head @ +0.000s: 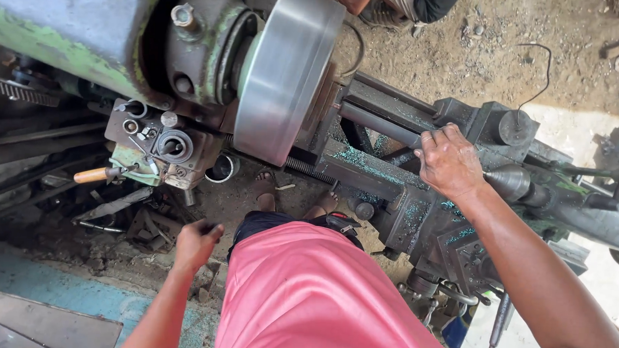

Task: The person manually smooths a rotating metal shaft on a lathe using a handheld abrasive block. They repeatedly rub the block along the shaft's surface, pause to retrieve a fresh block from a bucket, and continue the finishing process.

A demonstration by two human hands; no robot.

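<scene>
A dirt floor (506,43) strewn with grit and metal shavings lies beneath an old green-painted lathe (67,35) in a rough workshop.

The fingers (437,139) of the right hand (450,162) are spread narrow and curled over the top of a dark steel bar (380,123) that runs along the machine's bed; they rest on it, palm down, rather than closing right around it. The left hand (197,242) hangs low beside the person's pink shorts (312,297), its fingers curled into a loose fist; I cannot tell whether it holds anything, and it touches no part of the machine.

Outward from the right hand, a pointed tailstock centre (508,179) sits just beside the wrist, and the bed (371,169) under the bar is dusted with blue-green chips. Further left stands a large bright steel disc (286,70) mounted at the headstock, and below it a tool post block with a wooden-handled lever (93,175) well apart from either hand. Another person's foot (380,8) shows at the top edge.

The step in hand looks like setting or checking the bar against the machine. Any next move there would call for a firmer, wrapped grip and a steady push along the bed's line.
</scene>
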